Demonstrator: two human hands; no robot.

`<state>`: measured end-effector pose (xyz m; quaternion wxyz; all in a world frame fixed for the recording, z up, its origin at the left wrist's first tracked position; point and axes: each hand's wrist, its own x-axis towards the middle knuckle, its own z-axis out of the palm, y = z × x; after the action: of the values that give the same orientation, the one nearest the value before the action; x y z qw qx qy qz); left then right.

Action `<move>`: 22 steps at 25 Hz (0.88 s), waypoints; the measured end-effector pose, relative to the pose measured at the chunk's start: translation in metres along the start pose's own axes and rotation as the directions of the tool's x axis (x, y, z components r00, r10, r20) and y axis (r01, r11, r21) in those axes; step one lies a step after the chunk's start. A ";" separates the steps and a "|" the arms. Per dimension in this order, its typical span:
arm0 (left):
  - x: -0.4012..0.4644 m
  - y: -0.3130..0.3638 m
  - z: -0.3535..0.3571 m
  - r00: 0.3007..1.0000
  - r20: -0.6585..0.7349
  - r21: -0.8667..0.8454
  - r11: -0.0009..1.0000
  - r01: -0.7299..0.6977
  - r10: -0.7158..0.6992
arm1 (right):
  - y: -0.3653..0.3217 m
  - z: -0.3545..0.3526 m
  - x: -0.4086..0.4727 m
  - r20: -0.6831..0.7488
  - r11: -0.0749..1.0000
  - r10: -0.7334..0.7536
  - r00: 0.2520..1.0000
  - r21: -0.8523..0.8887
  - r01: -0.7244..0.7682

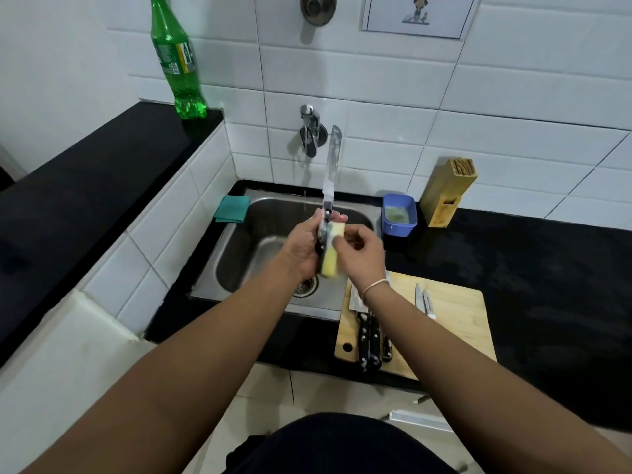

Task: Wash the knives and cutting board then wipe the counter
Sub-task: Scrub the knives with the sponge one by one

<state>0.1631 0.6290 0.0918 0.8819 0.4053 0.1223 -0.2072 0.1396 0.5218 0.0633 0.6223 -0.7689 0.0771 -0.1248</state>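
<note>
White-tiled kitchen, black counter (513, 254) w/ steel sink (260, 248). Left hand (304, 248) grips handle of knife (331, 165) over the sink, blade up. Right hand (359, 254) fingers pinch yellow sponge (331, 254) against the handle. Other knives (371, 340) wait on cutting board (455, 323); I judge washing is early, board & counter wiping left.

Bare forearms, no sleeves; thin bangle (375, 287) on right wrist; dark garment (342, 446) below.
</note>
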 end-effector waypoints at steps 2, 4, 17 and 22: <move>0.002 -0.004 0.005 1.000 -0.025 0.012 1.000 -0.007 0.007 | -0.004 -0.001 0.006 -0.013 0.966 0.193 0.981 0.175 -0.188; 0.006 -0.004 0.009 0.998 -0.046 0.032 0.999 -0.035 0.036 | -0.002 -0.004 0.007 0.063 0.926 0.304 0.951 0.217 -0.310; 0.008 -0.006 -0.006 0.996 -0.065 0.090 0.995 -0.047 0.053 | 0.006 -0.022 -0.009 0.331 0.678 -0.488 0.808 -0.439 0.590; 0.010 -0.003 -0.008 0.993 -0.115 0.107 0.993 0.046 -0.034 | 0.012 -0.018 -0.014 0.420 0.588 -0.578 0.700 -0.380 0.714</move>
<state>0.1698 0.6306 0.0812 0.8457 0.4616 0.1686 -0.2080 0.1213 0.5060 0.0537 0.3069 -0.8891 -0.2590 -0.2195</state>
